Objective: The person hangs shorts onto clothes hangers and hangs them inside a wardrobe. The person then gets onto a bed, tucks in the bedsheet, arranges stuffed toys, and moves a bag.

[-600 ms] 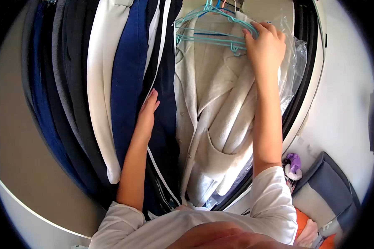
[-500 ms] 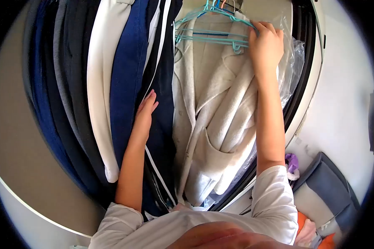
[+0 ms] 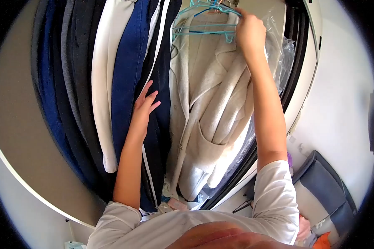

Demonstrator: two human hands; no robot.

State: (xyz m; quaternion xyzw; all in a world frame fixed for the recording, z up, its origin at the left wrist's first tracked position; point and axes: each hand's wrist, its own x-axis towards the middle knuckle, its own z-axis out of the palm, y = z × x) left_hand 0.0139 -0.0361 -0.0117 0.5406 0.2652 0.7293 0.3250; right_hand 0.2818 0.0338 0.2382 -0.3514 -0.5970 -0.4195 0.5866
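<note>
Teal hangers fill the right hand (a cream coat hangs behind).

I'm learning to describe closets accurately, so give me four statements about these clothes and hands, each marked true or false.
1. The right hand is at the right end of the teal hangers. True.
2. The beige coat hangs to the left of the clear plastic. True.
3. The left hand is a fist pressed on the beige coat. False: its fingers are spread, at the dark garment with the white stripe.
4. The cream garment hangs between the bright blue garment and the beige coat. False: it hangs to the left of the bright blue garment.
</note>
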